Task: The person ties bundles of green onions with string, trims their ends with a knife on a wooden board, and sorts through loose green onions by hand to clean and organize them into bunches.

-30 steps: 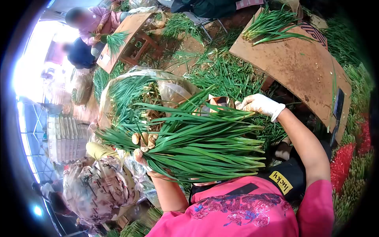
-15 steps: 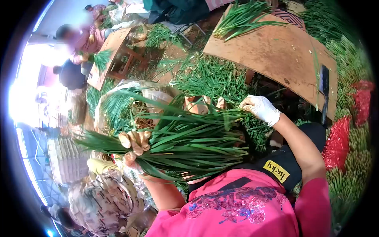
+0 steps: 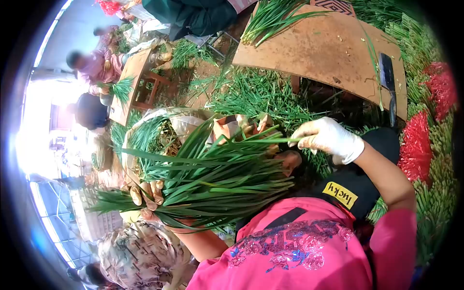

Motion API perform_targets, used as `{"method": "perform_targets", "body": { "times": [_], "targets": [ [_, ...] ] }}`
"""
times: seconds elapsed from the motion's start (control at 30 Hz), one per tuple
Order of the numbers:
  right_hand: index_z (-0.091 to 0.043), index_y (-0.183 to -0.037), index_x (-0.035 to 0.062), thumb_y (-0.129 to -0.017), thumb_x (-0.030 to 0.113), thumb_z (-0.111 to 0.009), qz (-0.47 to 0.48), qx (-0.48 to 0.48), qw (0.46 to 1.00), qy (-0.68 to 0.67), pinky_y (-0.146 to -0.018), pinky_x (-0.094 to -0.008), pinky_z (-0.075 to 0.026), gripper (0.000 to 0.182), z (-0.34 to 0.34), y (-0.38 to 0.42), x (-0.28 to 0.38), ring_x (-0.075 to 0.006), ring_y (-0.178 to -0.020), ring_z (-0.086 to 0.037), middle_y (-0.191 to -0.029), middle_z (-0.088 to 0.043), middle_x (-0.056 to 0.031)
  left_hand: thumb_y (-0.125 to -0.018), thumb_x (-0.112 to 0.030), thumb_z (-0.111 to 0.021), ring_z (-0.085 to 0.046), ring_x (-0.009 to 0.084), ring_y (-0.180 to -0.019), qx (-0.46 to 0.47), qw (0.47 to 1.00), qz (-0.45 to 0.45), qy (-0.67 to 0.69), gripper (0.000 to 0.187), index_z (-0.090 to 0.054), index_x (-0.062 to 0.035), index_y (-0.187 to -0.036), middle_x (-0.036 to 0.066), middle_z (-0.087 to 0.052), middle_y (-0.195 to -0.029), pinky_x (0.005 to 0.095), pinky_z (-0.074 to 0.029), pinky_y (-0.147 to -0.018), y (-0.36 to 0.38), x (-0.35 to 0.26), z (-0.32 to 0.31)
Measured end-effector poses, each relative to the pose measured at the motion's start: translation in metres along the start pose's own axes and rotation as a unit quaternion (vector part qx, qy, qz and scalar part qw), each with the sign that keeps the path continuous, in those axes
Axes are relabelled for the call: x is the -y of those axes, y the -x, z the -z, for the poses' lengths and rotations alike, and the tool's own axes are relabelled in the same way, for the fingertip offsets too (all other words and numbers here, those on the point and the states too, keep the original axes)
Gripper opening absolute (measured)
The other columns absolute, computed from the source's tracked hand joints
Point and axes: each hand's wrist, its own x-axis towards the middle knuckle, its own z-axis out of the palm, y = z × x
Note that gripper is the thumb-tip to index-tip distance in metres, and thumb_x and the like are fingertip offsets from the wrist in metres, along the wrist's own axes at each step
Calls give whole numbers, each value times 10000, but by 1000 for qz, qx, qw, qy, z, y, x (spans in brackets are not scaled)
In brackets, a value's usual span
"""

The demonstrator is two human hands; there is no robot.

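A large bunch of long, flat green leaves, which look like garlic chives [image 3: 217, 181], lies across my lap. My left hand [image 3: 149, 195], in a thin soiled glove, is wrapped round the bunch near its leaf tips at the left. At the bunch's other end, my right hand [image 3: 331, 139] in a white glove pinches a thin green stalk [image 3: 270, 140] between thumb and fingers. That stalk stretches leftward toward the leaves. What part of the bunch rests on underneath is hidden.
A wooden board table [image 3: 319, 48] holds more chives [image 3: 278, 19] and a long dark blade-like tool [image 3: 388, 87]. Behind the bunch stands an open white sack [image 3: 186, 124] of greens. Cut leaves [image 3: 256, 92] litter the ground. Red ties [image 3: 415, 150] lie on stacked stalks. Other people sit at left.
My right hand has drawn to the right with the pinched stalk. My left hand and the bunch have shifted down and left in the picture. The camera view has moved slightly too.
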Motion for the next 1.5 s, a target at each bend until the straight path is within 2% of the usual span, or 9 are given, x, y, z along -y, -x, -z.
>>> {"method": "perform_targets", "body": {
  "times": [0.3,0.47,0.57,0.7,1.0,1.27,1.33,1.4,1.5],
  "targets": [
    [-709,-836,86,-849,254,-553,158,63,943,286,-688,-320,-519,229,4,-4,-35,-216,-762,-672,-793,-695,-74,-813,-119,-618,-529,138,-676,81,996,38,23,38,-593,-147,-808,-4,-571,-693,329,-384,-827,0,-22,9],
    [-683,-863,71,-896,304,-523,-101,-68,974,191,-627,-315,-524,284,13,-39,-36,-195,-620,-668,-674,-672,-55,-810,-115,-622,-532,139,-676,86,995,30,27,42,-596,-148,-805,-3,-574,-693,329,-385,-825,7,-30,4],
    [-658,-988,89,-858,215,-574,133,-162,889,407,-810,-374,-490,199,15,-64,-72,-277,-935,-619,-979,-655,-93,-807,-113,-624,-533,139,-676,84,996,28,27,44,-598,-148,-804,-3,-575,-692,328,-386,-824,12,-34,4],
    [-643,-1079,110,-802,82,-577,169,-100,920,340,-931,-367,-440,286,5,-98,-54,-298,-1063,-559,-1094,-616,-113,-805,-109,-627,-535,140,-676,86,996,25,27,48,-600,-149,-802,-2,-577,-692,327,-386,-822,15,-37,3],
    [-692,-989,54,-854,317,-539,40,183,956,226,-802,-317,-461,333,1,-148,-37,-204,-846,-620,-924,-682,-96,-798,-102,-634,-538,141,-676,86,996,24,24,56,-605,-150,-798,-1,-582,-692,326,-388,-819,19,-41,2],
    [-708,-861,69,-772,289,-633,67,96,964,240,-677,-335,-487,249,-4,-106,-36,-250,-750,-643,-853,-694,-106,-793,-95,-639,-542,142,-676,84,996,29,24,63,-610,-151,-795,1,-586,-692,324,-390,-815,19,-40,2],
    [-709,-817,108,-752,313,-607,71,117,870,474,-654,-372,-507,237,20,-109,-70,-314,-773,-646,-829,-676,-119,-791,-94,-641,-543,142,-676,87,996,29,24,65,-611,-152,-794,1,-587,-692,324,-390,-814,18,-39,2],
    [-730,-908,149,-765,226,-620,-108,124,630,759,-659,-373,-529,197,46,-95,-101,-239,-875,-674,-943,-706,-34,-790,-92,-642,-543,143,-676,89,995,26,25,67,-612,-152,-793,1,-588,-691,324,-391,-814,18,-39,2],
    [-727,-916,138,-785,170,-572,-145,65,682,713,-694,-394,-524,206,74,-81,-115,-269,-870,-668,-946,-697,-80,-788,-90,-645,-545,143,-676,93,995,27,26,70,-614,-152,-791,2,-589,-691,323,-391,-812,15,-38,0]
  ]
}}
